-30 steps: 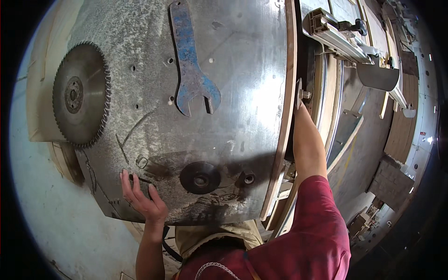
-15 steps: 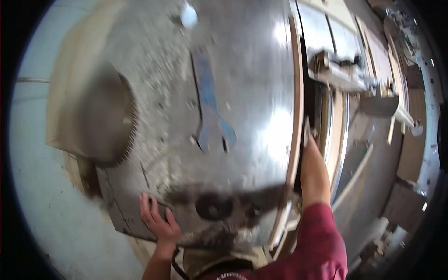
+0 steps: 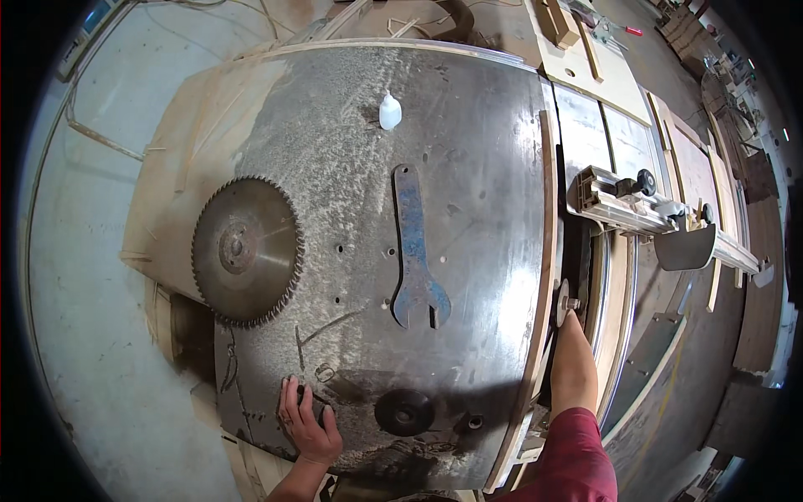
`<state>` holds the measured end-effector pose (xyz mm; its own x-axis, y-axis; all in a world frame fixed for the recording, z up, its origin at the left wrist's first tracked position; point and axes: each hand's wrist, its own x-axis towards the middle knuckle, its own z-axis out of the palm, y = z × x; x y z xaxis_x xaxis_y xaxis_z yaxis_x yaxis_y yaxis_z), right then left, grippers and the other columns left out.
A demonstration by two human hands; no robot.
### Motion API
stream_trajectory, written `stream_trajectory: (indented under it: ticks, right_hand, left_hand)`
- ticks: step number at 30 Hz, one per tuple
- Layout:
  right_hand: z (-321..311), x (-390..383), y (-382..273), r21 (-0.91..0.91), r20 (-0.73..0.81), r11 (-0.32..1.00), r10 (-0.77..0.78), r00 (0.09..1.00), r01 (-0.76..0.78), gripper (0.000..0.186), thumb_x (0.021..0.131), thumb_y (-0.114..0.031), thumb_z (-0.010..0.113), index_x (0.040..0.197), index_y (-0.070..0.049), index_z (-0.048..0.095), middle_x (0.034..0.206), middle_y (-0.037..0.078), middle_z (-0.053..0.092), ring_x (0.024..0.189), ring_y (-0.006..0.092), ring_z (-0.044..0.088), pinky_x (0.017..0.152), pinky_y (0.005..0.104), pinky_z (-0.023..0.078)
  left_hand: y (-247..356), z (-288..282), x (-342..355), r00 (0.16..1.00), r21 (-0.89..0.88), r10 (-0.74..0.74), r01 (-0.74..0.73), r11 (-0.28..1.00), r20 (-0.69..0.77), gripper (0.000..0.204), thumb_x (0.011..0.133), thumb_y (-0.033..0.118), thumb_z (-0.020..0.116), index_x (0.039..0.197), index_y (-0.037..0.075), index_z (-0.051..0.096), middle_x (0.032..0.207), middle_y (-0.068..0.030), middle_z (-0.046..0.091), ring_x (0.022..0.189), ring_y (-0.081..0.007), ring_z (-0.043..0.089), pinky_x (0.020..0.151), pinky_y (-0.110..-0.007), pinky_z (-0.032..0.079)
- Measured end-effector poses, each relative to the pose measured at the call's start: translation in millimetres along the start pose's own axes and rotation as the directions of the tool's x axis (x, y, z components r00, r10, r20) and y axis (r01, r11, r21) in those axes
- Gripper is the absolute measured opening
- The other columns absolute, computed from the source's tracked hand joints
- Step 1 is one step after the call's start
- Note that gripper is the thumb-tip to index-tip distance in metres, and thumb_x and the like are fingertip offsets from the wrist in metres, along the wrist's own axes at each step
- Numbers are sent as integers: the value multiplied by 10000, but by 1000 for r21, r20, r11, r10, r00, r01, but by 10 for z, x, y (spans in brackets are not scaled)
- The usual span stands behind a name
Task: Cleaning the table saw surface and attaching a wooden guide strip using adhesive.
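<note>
My left hand (image 3: pixel 309 425) rests on the near left part of the metal saw table (image 3: pixel 477 209), fingers apart. Something dark shows between its thumb and fingers; I cannot make out what. My right forearm reaches down into the slot along the table's right edge. Only a little of my right hand (image 3: pixel 570 321) shows there, below a metal shaft end with a round flange (image 3: pixel 565 303); its fingers are hidden. A toothed circular saw blade (image 3: pixel 248 251) lies flat at the left. A worn blue wrench (image 3: pixel 412 251) lies mid-table, and a black round flange (image 3: pixel 404 412) near the front.
A small white bottle (image 3: pixel 390 112) stands at the back of the table. Sawdust covers the middle left. Right of the slot are a sliding rail (image 3: pixel 616 293) and a fence with a black knob (image 3: pixel 646 181). A wooden strip (image 3: pixel 535 335) edges the table.
The view has shifted and steadied, so the table's far edge now shows. My left hand stays on the table and my right arm stays in the slot. The shaft end shows more clearly.
</note>
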<state>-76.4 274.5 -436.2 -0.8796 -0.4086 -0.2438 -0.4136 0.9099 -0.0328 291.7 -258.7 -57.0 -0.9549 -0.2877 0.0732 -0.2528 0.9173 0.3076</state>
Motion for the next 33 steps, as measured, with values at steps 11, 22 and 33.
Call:
stream_trajectory:
  ticks: [11, 22, 33]
  right_hand:
    - [76, 116, 140, -227, 183, 970, -48, 982, 89, 582, 1115, -329, 340, 1614, -28, 344, 1650, 271, 300, 1485, 531, 315, 934, 684, 463]
    - [277, -209, 182, -436, 267, 887, -32, 963, 151, 635, 1121, -355, 321, 1675, -46, 293, 1735, 270, 220, 1560, 539, 244, 944, 710, 444]
    - [576, -585, 72, 39, 494, 953, 244, 835, -301, 638, 1087, -419, 386, 1613, -56, 374, 1654, 241, 313, 1491, 480, 322, 956, 661, 460]
  left_hand:
    - [60, -10, 47, 1000, -4, 15, -15, 1000, -6, 454, 1060, 211, 554, 1420, -63, 517, 1589, -294, 440, 1485, -502, 403, 1220, -589, 303]
    - [6, 75, -4, 998, -20, 51, -51, 999, 22, 462, 1062, 222, 556, 1417, -73, 519, 1581, -294, 446, 1469, -515, 413, 1202, -600, 330]
    - [22, 112, 50, 991, 43, 115, -112, 993, -66, 445, 1117, 196, 503, 1476, -65, 483, 1621, -292, 406, 1495, -489, 400, 1223, -585, 322]
